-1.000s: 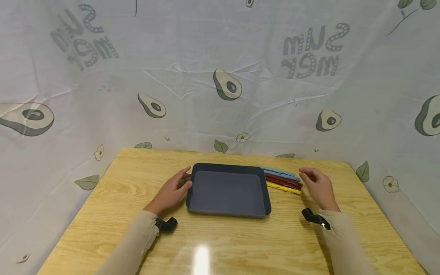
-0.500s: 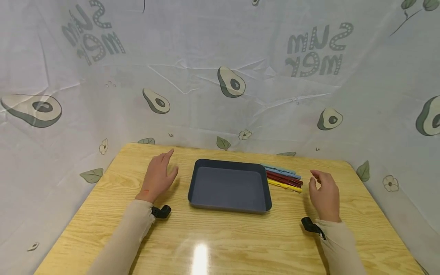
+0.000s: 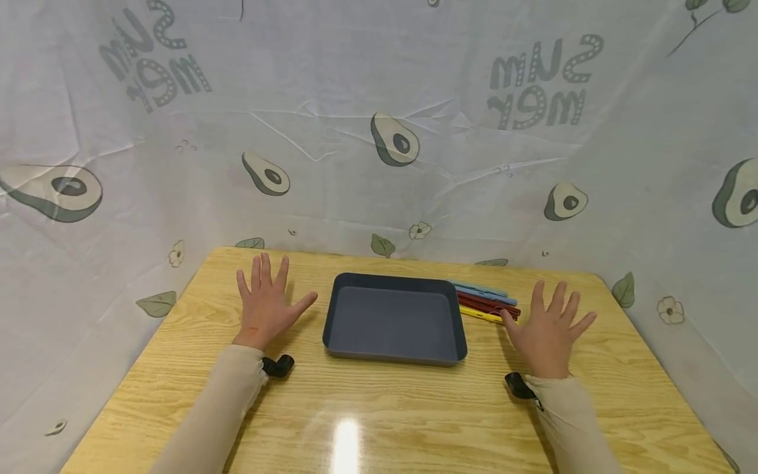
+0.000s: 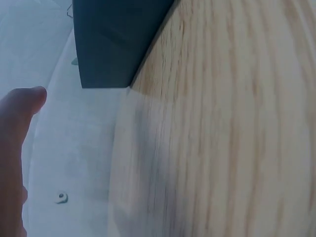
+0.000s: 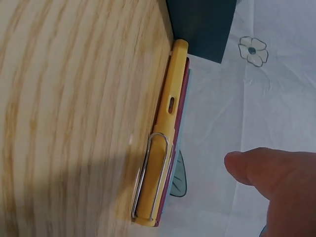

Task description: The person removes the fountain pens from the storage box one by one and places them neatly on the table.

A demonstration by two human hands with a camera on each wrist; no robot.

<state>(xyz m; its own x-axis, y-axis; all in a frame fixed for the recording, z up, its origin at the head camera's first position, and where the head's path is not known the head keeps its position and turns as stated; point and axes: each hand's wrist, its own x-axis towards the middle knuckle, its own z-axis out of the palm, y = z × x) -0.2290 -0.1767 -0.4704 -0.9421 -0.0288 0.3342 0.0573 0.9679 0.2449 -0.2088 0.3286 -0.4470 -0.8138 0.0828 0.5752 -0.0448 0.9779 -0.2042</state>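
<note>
A shallow dark grey tray (image 3: 391,322) lies in the middle of the wooden table. To its left, my left hand (image 3: 264,313) is held with fingers spread, apart from the tray and holding nothing. Pens lie side by side against the tray's right side: a yellow pen (image 5: 173,94) with a wire clip in front, dark red pens (image 3: 485,304) behind it, light blue pens (image 3: 484,292) farthest back. My right hand (image 3: 546,336) spreads its fingers just right of them, its thumb overlapping the pen ends in the head view. In the right wrist view that thumb (image 5: 276,170) stands apart from the pens.
The wooden table (image 3: 391,421) reaches back to a pale curtain (image 3: 331,184) printed with avocados. A black wrist camera (image 3: 278,366) sits on the left sleeve, another black camera (image 3: 519,386) on the right.
My left hand has let go of the tray's left edge and moved left. The right hand has drawn away from the pens. Both hands have spread their fingers; tray and pens stay put.
</note>
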